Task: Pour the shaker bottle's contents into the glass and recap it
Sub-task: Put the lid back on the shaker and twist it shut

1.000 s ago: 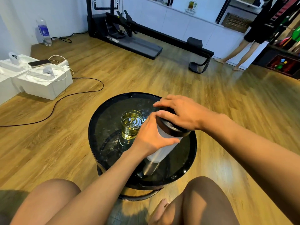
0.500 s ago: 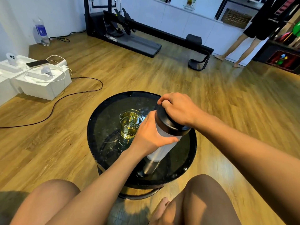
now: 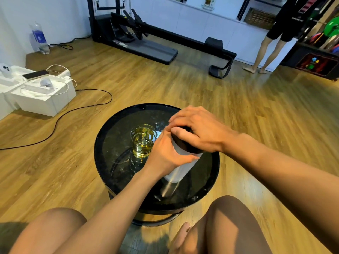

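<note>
A white shaker bottle [image 3: 178, 170] stands on the round black table [image 3: 110, 143]. Its black cap [image 3: 185, 145] sits on top, mostly covered. My left hand [image 3: 165, 153] is wrapped around the bottle's upper body. My right hand [image 3: 198, 131] lies over the cap with fingers curled on its rim. A clear glass [image 3: 144, 141] holding yellow liquid stands on the table just left of the bottle, close to my left hand's knuckles.
My bare knees [image 3: 229, 226] are at the table's near edge. On the wooden floor to the left lie white boxes [image 3: 44, 98] with a phone and cables. A black cable [image 3: 82, 107] trails across the floor. A rowing machine [image 3: 146, 44] and a standing person [image 3: 271, 39] are far back.
My right hand has shifted its grip round the cap, its fingers now spread further over the top. The bottle, my left hand and the glass stay in place.
</note>
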A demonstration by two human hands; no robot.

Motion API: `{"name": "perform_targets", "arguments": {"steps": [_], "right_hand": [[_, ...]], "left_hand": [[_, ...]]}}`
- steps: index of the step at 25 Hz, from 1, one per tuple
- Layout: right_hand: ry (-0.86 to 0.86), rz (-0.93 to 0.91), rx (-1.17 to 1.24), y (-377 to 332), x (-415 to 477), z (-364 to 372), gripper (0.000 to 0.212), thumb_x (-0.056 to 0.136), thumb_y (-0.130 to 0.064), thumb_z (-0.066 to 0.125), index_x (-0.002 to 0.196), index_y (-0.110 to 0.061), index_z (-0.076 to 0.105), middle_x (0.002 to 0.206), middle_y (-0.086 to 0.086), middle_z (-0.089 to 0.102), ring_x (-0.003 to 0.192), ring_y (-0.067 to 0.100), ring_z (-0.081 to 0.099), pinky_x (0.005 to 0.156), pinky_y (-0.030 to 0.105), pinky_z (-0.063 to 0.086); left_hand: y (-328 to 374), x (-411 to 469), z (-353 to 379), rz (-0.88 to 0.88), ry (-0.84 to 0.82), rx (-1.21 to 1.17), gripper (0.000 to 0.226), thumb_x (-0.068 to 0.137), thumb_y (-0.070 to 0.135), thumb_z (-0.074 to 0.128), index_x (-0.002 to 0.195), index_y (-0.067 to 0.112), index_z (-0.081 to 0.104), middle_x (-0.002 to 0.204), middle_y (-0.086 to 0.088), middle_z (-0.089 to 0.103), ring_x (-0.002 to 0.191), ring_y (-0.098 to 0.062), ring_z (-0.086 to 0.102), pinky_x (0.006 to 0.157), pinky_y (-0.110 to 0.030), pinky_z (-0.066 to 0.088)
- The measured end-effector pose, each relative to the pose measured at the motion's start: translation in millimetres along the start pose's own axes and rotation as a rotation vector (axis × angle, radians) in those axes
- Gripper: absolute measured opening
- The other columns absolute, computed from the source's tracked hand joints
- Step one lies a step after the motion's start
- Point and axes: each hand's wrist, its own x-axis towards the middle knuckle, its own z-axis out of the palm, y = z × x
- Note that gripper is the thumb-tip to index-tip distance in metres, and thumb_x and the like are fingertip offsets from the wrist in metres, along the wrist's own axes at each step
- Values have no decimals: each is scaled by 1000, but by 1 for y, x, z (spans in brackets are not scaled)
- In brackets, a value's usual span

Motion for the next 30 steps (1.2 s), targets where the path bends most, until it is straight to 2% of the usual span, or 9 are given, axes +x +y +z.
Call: {"name": "perform_targets", "arguments": {"steps": [3, 7, 11, 15, 20, 22, 24, 28, 30], "right_hand": [[54, 191, -53, -8, 16, 9, 38, 90, -50, 32, 92, -32, 65, 104, -6, 67, 101, 20, 56, 81, 37, 35], [-93, 16, -10, -1, 6, -7, 50, 91, -57, 23, 110, -34, 63, 116, -6, 63, 105, 16, 55, 83, 41, 43], [78, 170, -230, -8, 8, 14, 48, 89, -55, 24, 108, -32, 61, 116, -5, 64, 104, 21, 55, 81, 41, 42], [-84, 45, -50, 1, 8, -8, 50, 94, -59, 21, 118, -29, 54, 118, -2, 61, 103, 21, 57, 82, 44, 46], [38, 110, -268, 3, 7, 13, 54, 96, -60, 22, 134, -26, 38, 127, 3, 56, 111, 29, 56, 87, 50, 46], [-50, 54, -148, 3, 5, 0, 58, 95, -61, 18, 140, -28, 35, 132, 2, 54, 112, 26, 56, 87, 48, 47], [-114, -70, -186, 11, 0, -8, 56, 97, -56, 16, 139, -29, 40, 132, -1, 55, 109, 23, 56, 82, 43, 47], [3, 71, -283, 7, 4, 11, 53, 97, -58, 21, 140, -31, 36, 129, 2, 53, 111, 29, 56, 84, 50, 48], [-76, 50, -166, 4, 6, -1, 59, 94, -63, 18, 141, -32, 34, 129, 1, 54, 111, 27, 57, 86, 50, 48]], "left_hand": [[1, 0, -1, -4, -19, -19, 95, 61, 36, 94, 138, 14, 42, 128, 3, 58, 118, -12, 57, 95, -27, 50], [-2, 0, 1, 2, -33, 33, 99, 53, 61, 84, 135, 13, 55, 135, 4, 55, 127, -10, 53, 101, -30, 49], [-1, 0, 2, -41, -27, 9, 88, 61, 37, 94, 131, 9, 49, 123, -1, 60, 115, -15, 58, 90, -27, 47], [-1, 1, 2, 4, -26, 31, 92, 62, 41, 93, 136, 11, 48, 129, 1, 58, 123, -13, 56, 97, -27, 47], [-4, 1, 4, -16, -9, 22, 61, 62, 34, 95, 103, 33, 49, 104, 8, 59, 100, 1, 59, 85, -15, 47], [-2, -1, 3, -20, -9, 12, 68, 62, 36, 94, 116, 27, 56, 118, -2, 62, 114, -14, 60, 96, -31, 49], [1, -2, 3, -16, -23, 24, 91, 63, 40, 93, 136, 12, 48, 134, -6, 57, 129, -19, 54, 105, -38, 46], [-2, 0, 5, -11, -14, 22, 80, 63, 37, 93, 124, 12, 50, 121, 0, 59, 117, -16, 57, 96, -29, 47], [-2, -2, 4, 2, -11, 11, 75, 62, 38, 93, 121, 17, 53, 120, 5, 57, 116, -10, 55, 94, -21, 46]]}}
